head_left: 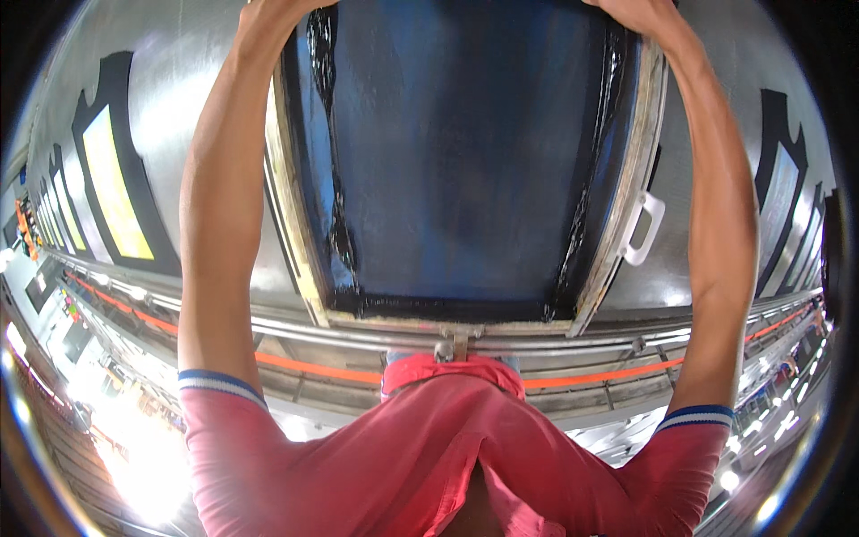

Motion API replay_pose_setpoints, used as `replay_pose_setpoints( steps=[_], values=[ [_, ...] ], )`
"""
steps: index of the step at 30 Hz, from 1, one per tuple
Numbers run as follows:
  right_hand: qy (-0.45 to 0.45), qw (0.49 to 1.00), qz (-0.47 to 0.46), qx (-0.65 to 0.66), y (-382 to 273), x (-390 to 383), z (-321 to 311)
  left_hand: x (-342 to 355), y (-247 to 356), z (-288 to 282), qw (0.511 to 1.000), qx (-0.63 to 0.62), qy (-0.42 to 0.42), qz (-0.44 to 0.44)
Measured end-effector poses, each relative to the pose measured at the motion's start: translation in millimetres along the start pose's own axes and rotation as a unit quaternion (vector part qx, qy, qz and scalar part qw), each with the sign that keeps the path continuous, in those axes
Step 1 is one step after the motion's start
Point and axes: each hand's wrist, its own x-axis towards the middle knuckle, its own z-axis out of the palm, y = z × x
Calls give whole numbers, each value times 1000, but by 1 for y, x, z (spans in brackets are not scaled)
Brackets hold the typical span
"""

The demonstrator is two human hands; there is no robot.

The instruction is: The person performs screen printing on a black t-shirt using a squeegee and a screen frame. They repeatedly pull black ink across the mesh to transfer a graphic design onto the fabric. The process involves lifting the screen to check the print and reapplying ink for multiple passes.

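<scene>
Both hands are cut off by the top edge, so I cannot tell if the fingers are spread or pinching. The left hand [284, 5] is by the left side of one big, flat, dark blue-and-black screen with a pale wooden frame [456, 161], and the right hand [637, 12] is by its right side.

Nearest is one pink shirt [376, 443] with blue-and-white sleeve bands. Past it runs one bright orange strip [322, 368], partly hidden by the shirt. Next is the screen, between the two arms, its far end out of sight. Two long, shiny black streaks [324, 63] run down its sides. One white plastic handle [656, 215] sits at its right. Grey metal table [170, 134] shows on both sides. Farther left lies one black cloth piece with a yellow patch [161, 210]; smaller ones behind are too tiny to count.
</scene>
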Motion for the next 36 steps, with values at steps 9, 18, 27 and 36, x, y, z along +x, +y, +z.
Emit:
replay_pose_setpoints(
  steps=[9,18,27,36],
  values=[
    [-25,997,-17,66,-125,-230,53,-258,97,-40,979,0,-199,-40],
    [-46,992,1,117,-242,-424,74,-471,185,-67,978,-131,-139,-82],
    [66,910,106,394,-169,-389,4,-388,256,-59,961,-105,-255,6],
    [211,823,388,357,-43,-346,78,-295,238,2,807,-107,-580,-15]
  ],
)
